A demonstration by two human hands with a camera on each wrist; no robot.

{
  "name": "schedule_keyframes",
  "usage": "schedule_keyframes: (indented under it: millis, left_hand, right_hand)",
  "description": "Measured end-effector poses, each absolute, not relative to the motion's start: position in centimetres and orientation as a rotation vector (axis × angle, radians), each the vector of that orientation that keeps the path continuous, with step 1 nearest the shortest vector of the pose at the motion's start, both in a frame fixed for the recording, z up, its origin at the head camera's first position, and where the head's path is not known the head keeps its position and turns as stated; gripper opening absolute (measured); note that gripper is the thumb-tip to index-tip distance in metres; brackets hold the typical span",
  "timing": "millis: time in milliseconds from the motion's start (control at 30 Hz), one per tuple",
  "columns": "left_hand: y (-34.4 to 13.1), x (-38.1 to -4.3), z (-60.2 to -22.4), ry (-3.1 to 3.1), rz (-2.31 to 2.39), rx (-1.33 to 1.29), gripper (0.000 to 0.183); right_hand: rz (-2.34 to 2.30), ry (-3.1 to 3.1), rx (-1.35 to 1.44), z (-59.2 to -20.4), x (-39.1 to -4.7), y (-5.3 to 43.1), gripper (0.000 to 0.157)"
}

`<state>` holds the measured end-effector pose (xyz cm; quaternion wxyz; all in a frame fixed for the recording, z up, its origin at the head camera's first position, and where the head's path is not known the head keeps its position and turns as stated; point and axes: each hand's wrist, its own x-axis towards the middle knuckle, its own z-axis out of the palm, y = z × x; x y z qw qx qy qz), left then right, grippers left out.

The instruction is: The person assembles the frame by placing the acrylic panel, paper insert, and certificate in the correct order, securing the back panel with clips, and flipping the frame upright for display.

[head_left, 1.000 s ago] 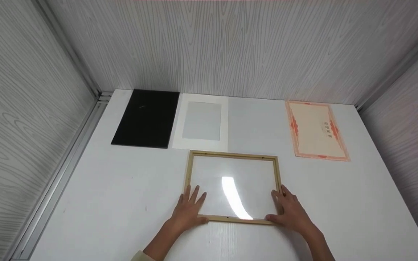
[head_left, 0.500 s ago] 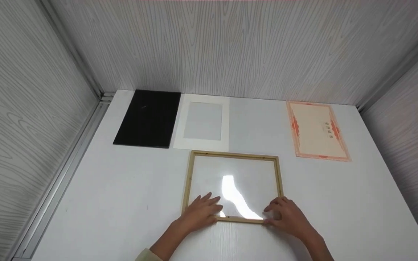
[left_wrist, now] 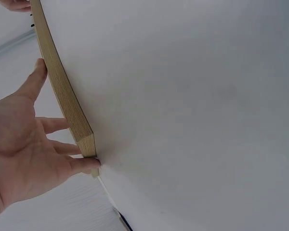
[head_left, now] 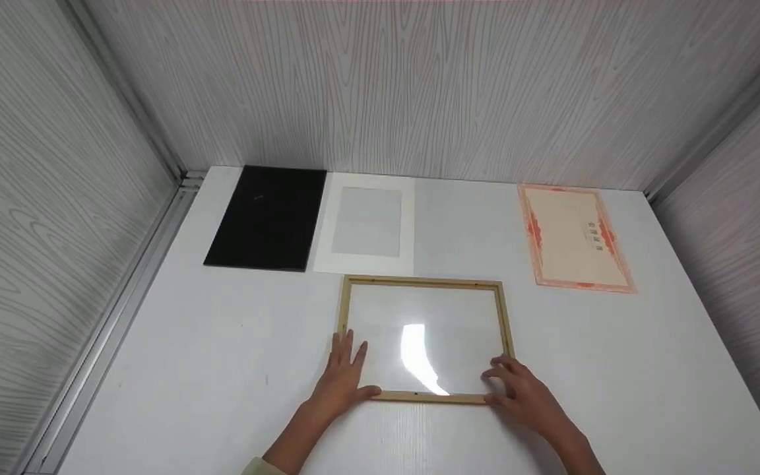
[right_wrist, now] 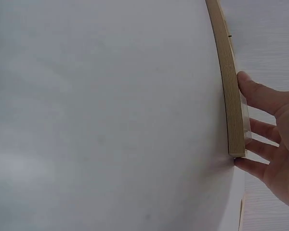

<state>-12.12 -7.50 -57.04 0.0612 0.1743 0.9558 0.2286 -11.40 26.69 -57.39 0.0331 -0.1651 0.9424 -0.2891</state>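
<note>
A light wooden picture frame (head_left: pixel 426 398) lies flat on the table, with a clear sheet (head_left: pixel 380 316) inside that reflects a bright streak. My left hand (head_left: pixel 339 382) lies over its near left corner, fingers straight and spread, thumb on the near bar. In the left wrist view the fingers touch the frame's wooden side (left_wrist: pixel 62 86). At the near right corner my right hand (head_left: pixel 526 399) bends its fingers over the frame, thumb at the near bar. The right wrist view shows a raised edge of the clear sheet (right_wrist: pixel 246 118) between thumb and fingers; the exact grip is partly hidden.
At the back left lies a black board (head_left: pixel 264 218), with a white mat with a window (head_left: pixel 406 227) beside it. A certificate with an orange border (head_left: pixel 568 237) lies at the back right. Grey wood-grain walls (head_left: pixel 380 86) enclose the white table (head_left: pixel 189 369) on three sides.
My left hand shifted inward over the near left corner, then back out to the left edge. My right hand slid nearer along the right edge, its fingers bending more. The frame stays nearly in place.
</note>
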Motion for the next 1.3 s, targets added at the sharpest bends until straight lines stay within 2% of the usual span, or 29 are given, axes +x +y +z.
schedule_keyframes:
  millis: [167,300,667,867,1033,1167,1300]
  left_hand:
    - [-7.4,-12.2,-56.9,2.85,0.723,0.505,0.084]
    - [-7.3,-12.4,-56.8,2.838,0.694,0.492,0.084]
    - [-7.3,-12.3,-56.8,2.814,0.73,0.47,0.083]
    - [-7.4,-12.3,-56.6,2.798,0.775,0.46,0.082]
    - [-7.9,-12.6,-56.4,2.741,0.784,0.469,0.082]
    - [-8.5,-13.1,-56.1,2.693,0.811,0.46,0.086]
    - [-9.1,-13.5,-56.0,2.719,0.779,0.435,0.097]
  right_hand:
    - [-0.934,2.946,-0.281,-56.9,-11.6,25.7,0.03]
    - [-0.981,2.945,-0.206,-56.5,-11.8,25.1,0.033]
    - [-0.828,2.937,-0.576,-56.9,-11.9,27.2,0.026]
    - [-0.761,3.009,-0.476,-57.4,-12.0,26.8,0.036]
    - [-0.736,3.006,-0.408,-57.2,-12.1,26.6,0.038]
    - [-0.772,2.986,-0.4,-57.1,-12.0,26.8,0.049]
    - [-0.825,2.935,-0.356,-57.2,-12.1,27.1,0.075]
